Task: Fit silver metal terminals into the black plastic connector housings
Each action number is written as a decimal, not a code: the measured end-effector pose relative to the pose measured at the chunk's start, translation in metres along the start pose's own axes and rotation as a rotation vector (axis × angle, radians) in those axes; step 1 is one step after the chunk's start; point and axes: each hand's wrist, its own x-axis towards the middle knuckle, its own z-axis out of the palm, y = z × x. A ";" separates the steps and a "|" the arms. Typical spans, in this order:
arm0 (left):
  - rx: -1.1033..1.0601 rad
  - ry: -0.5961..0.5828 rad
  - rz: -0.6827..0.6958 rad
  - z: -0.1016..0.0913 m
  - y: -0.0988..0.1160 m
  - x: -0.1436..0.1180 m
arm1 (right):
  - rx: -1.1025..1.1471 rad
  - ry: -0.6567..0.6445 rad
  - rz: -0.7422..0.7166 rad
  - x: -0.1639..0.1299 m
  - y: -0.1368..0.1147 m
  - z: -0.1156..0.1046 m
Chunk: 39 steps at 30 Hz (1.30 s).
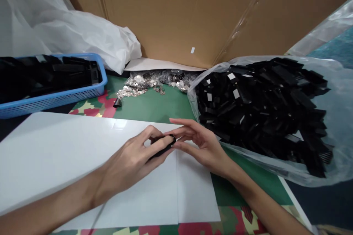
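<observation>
A black part (164, 149) is pinched in the left hand (140, 153) over a white board (82, 143); the right hand (202, 146) is curved at its tip, any grip uncertain. Black pieces (261, 106) are heaped in a plastic bag (340, 97) and blue basket (102, 75); which are finished cannot be told.

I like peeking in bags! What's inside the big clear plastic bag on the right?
The big clear plastic bag holds a heap of long black pieces, some with small white patches. The top ones cover whatever lies deeper, so the bag's bottom can't be seen.
</observation>
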 end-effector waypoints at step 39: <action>-0.409 -0.045 -0.553 -0.009 -0.009 0.022 | -0.682 0.156 -0.278 -0.008 0.007 0.023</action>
